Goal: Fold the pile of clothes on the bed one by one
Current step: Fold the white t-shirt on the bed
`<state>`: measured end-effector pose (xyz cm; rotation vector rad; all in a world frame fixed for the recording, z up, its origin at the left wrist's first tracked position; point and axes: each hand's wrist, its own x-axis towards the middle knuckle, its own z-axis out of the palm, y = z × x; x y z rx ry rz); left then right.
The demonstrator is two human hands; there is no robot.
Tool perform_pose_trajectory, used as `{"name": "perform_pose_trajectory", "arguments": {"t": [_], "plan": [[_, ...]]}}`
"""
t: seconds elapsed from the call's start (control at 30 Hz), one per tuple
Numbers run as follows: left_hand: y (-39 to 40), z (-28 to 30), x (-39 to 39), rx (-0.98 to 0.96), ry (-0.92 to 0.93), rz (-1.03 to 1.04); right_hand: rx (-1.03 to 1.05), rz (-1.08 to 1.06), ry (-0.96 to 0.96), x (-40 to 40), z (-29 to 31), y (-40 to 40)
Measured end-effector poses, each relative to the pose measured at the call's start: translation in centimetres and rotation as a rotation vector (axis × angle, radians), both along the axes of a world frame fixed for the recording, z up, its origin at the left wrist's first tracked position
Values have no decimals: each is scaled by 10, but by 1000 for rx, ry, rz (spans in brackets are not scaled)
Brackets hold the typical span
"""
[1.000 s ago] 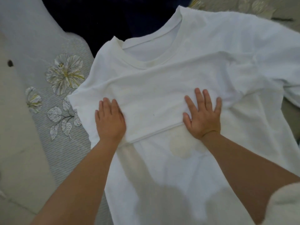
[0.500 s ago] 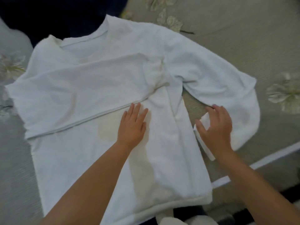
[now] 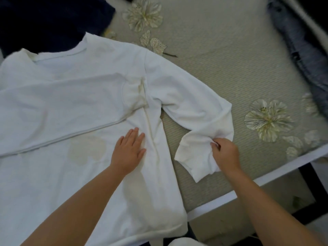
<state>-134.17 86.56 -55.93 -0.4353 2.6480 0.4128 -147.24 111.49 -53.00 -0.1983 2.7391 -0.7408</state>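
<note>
A white long-sleeved shirt (image 3: 62,107) lies spread flat on the bed, neck away from me. Its left sleeve lies folded across the chest. My left hand (image 3: 130,151) presses flat on the shirt's body near the right side seam, fingers straight. The right sleeve (image 3: 193,110) stretches out over the bedcover and bends back toward me. My right hand (image 3: 224,154) pinches this sleeve close to its cuff, fingers curled into the cloth.
A dark navy garment (image 3: 53,20) lies beyond the shirt's neck. Blue denim clothing (image 3: 301,50) is heaped at the far right. The beige flowered bedcover (image 3: 221,50) ends in a white border (image 3: 266,178) at the bed's edge on the right.
My left hand slid from the folded left sleeve to the shirt's right side. My right hand left the chest, reached the right sleeve and now pinches it by the cuff.
</note>
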Motion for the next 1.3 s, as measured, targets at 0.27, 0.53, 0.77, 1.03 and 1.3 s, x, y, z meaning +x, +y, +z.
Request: {"name": "perform_pose_trajectory", "arguments": {"t": [0.27, 0.53, 0.77, 1.03, 1.3], "plan": [[-76, 43, 30, -27, 197, 140, -600, -211, 32, -31, 85, -120], [-199, 88, 117, 58, 427, 686, -909, 15, -79, 35, 146, -330], [-285, 79, 225, -65, 292, 779, -593, 426, -366, 153, 90, -472], [-295, 41, 188, -50, 351, 477, -121, 629, -1, 146, 18, -389], [-317, 14, 144, -147, 195, 514, 406, 550, 302, 64, -10, -295]]}}
